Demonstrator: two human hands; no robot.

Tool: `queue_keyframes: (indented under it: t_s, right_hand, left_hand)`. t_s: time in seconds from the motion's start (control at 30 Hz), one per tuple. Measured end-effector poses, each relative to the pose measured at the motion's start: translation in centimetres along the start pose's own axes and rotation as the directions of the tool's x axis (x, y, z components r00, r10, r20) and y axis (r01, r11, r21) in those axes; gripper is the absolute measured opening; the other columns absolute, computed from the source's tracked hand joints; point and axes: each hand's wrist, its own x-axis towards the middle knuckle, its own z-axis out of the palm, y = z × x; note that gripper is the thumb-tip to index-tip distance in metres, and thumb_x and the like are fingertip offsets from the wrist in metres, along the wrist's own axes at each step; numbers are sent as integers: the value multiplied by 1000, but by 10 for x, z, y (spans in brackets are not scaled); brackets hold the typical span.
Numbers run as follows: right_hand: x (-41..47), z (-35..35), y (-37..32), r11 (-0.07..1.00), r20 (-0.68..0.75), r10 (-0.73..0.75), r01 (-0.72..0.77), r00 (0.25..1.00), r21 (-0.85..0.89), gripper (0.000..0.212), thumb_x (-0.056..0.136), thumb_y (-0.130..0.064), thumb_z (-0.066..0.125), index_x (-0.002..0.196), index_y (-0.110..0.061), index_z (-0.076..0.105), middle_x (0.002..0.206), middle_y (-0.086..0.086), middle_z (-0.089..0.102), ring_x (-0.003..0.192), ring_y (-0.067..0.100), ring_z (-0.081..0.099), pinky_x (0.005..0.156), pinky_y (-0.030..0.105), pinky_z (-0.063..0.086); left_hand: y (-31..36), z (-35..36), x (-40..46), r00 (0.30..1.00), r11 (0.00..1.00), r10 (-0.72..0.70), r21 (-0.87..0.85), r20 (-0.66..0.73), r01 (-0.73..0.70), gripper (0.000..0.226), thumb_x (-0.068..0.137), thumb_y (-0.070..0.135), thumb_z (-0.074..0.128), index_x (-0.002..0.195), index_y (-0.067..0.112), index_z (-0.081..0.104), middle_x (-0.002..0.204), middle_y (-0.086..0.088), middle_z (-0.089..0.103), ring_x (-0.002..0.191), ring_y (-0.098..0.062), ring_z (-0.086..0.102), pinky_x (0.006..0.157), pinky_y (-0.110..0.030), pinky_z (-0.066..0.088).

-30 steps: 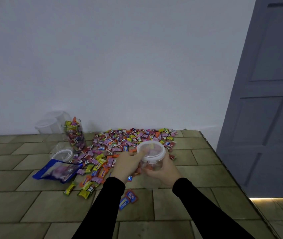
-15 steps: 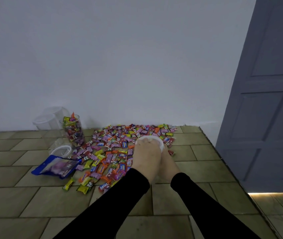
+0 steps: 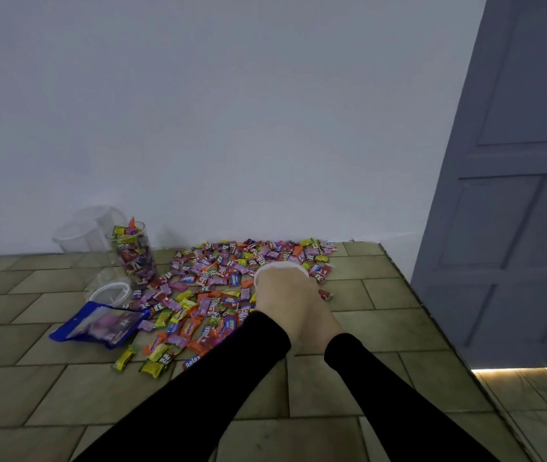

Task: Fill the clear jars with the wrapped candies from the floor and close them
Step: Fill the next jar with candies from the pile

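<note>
A wide pile of wrapped candies (image 3: 228, 271) lies on the tiled floor by the wall. In front of me stands a clear jar, and only the white rim of its lid (image 3: 282, 265) shows past my hands. My left hand (image 3: 277, 296) lies flat over the lid and covers it. My right hand (image 3: 324, 316) grips the jar's right side, partly tucked under the left. At the left, a tall clear jar (image 3: 135, 258) stands open, packed with candies that poke above its rim.
Empty clear jars (image 3: 80, 231) stand against the wall at the back left. Another clear container with a white rim (image 3: 110, 291) rests beside a blue candy bag (image 3: 98, 325). A grey door (image 3: 515, 195) stands at the right beyond the floor's edge.
My left hand moved from the jar's side onto the lid, hiding the top that was visible a second ago. The right hand stayed on the jar.
</note>
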Motion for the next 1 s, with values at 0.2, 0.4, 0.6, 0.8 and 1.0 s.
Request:
queue_keyframes:
  t_s: [0.2, 0.4, 0.6, 0.8, 1.0]
  right_hand:
    - [-3, -8, 1, 957, 23, 39, -45, 999, 288, 69, 61, -44, 87, 108, -8, 50, 94, -15, 63, 81, -7, 61, 70, 8, 43]
    - [-12, -18, -8, 956, 77, 21, -43, 997, 289, 46, 64, -40, 84, 101, -23, 61, 87, -17, 67, 84, -9, 62, 70, 10, 43]
    - [-12, -26, -9, 977, 112, 67, -88, 991, 192, 36, 69, -31, 85, 97, -31, 64, 90, -11, 70, 83, -6, 63, 73, 14, 49]
    - [-9, -24, -7, 984, 85, 86, -99, 993, 152, 43, 62, -43, 87, 96, -33, 63, 102, 0, 71, 97, 13, 65, 89, 41, 54]
    - [-4, -27, -7, 981, 150, 134, -153, 980, 123, 67, 56, -49, 88, 113, -26, 63, 105, -8, 70, 99, 6, 64, 91, 35, 53]
  left_hand:
    - [-21, -23, 28, 979, 972, 17, -226, -202, -63, 25, 94, 30, 39, 79, 15, 52, 80, 0, 43, 80, -23, 46, 72, -33, 33]
    - [-4, -8, 59, 953, 931, 253, -225, -167, -287, 48, 99, 37, 37, 58, 12, 39, 56, -1, 33, 55, -21, 36, 51, -26, 26]
    - [1, -4, 67, 943, 904, 329, -275, -46, -329, 55, 100, 42, 35, 53, 14, 35, 54, -1, 34, 48, -17, 31, 49, -27, 30]
    - [1, -6, 62, 941, 878, 333, -382, 59, -287, 45, 97, 29, 39, 94, -10, 61, 101, -26, 61, 81, -36, 59, 80, -43, 51]
    - [-1, 2, 71, 933, 862, 356, -404, 57, -305, 41, 98, 29, 36, 62, 8, 36, 62, -5, 35, 59, -23, 38, 52, -32, 30]
